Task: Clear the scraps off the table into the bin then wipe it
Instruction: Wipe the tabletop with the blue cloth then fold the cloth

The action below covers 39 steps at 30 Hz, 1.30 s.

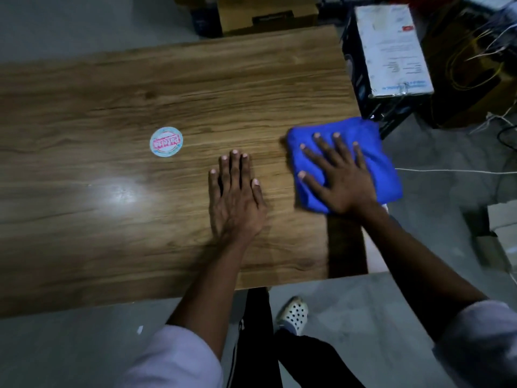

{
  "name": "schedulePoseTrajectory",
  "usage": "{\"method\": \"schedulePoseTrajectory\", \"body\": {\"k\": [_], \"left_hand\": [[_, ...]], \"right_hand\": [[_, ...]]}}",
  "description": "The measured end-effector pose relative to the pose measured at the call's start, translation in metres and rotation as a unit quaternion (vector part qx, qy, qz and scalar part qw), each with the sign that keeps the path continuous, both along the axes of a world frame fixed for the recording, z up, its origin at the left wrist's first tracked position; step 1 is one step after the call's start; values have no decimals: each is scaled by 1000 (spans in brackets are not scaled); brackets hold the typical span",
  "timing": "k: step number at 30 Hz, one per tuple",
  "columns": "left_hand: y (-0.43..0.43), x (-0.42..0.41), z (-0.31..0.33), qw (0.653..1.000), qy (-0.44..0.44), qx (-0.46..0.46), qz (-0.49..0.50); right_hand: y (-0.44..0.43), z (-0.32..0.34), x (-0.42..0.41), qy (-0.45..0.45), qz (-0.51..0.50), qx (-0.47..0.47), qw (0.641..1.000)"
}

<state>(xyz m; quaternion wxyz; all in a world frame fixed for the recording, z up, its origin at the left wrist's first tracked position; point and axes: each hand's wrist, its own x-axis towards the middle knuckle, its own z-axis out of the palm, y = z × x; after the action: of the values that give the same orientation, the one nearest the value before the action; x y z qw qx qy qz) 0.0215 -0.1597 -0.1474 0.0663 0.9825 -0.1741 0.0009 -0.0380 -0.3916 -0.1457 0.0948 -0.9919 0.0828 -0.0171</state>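
Wooden table (112, 233): landmark surface, grain running left to right.
Right hand (340, 177): fingers spread flat, pressing a folded blue cloth (386, 169) at the table's right edge, cloth overhanging slightly.
Left hand (236, 200): flat on the table, just left of the cloth, apart from it.
Round sticker (166, 142): on the table, left of both hands.
Paper-topped box (391, 49): beyond the table's right edge.
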Motion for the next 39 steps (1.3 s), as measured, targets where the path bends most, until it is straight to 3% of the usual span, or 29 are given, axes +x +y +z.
{"method": "schedulePoseTrajectory", "body": {"k": [5, 9, 16, 21, 26, 30, 32, 39], "left_hand": [[1, 1, -1, 1000, -4, 6, -3], [1, 1, -1, 1000, -6, 11, -2], [0, 4, -2, 1000, -5, 29, -1], [0, 3, -2, 1000, -4, 11, 2], [0, 2, -4, 1000, -9, 3, -3], [2, 3, -6, 1000, -10, 3, -3], [3, 4, -6, 1000, -10, -2, -5], [4, 3, -5, 1000, 3, -8, -10]], "right_hand": [[-38, 4, 56, 37, -143, 35, 988], [-13, 6, 65, 52, -202, 38, 977], [91, -4, -11, -10, -25, -3, 1000], [60, -4, -58, -11, 35, -21, 999], [-27, -1, -26, 26, -164, 41, 985], [-13, 1, 1, 35, -268, 64, 961], [18, 1, -3, 18, -252, 29, 967], [130, 2, -98, -21, -10, 11, 1000]]}}
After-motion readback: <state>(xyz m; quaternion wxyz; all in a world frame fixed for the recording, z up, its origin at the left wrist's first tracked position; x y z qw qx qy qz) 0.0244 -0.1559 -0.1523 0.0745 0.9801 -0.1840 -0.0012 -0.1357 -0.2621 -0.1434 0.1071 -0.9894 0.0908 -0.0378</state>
